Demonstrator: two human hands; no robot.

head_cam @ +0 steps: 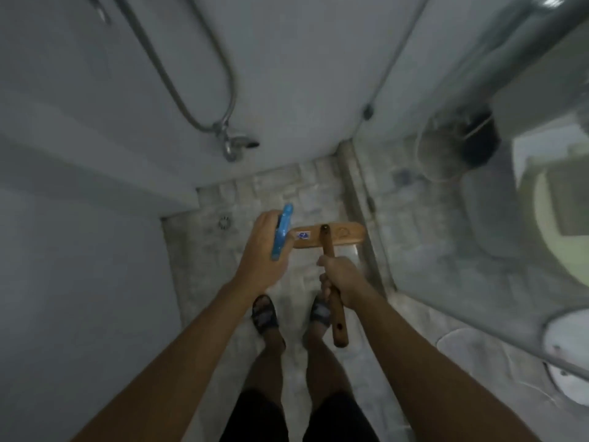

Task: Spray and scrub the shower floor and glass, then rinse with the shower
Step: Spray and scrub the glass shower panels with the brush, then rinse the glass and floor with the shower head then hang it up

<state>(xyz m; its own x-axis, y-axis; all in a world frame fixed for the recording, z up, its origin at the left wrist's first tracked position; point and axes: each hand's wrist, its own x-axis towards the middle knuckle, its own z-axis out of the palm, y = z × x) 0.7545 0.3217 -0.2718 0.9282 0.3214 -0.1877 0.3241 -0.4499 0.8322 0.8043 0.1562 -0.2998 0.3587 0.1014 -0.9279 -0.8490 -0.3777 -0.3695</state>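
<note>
Back wall, left: the shower hose point(178, 90) loops down to the tap point(230, 145). Below it, the floor drain point(224, 222) sits in the shower floor point(274, 186), near the left wall.

Your left hand point(259, 253) grips the blue spray bottle point(282, 232), with the fingers wrapped round its body. The bottle is held above the floor, just right of the drain, and overlaps the left end of the brush head.

Your right hand point(341, 280) is closed round the wooden handle of the scrub brush point(331, 236). The brush head lies crosswise over the floor ahead of your sandals point(264, 314). Whether it touches the floor cannot be determined.

The glass panel point(414, 202) stands upright to the right of the brush. The toilet point(557, 218) is beyond it.
</note>
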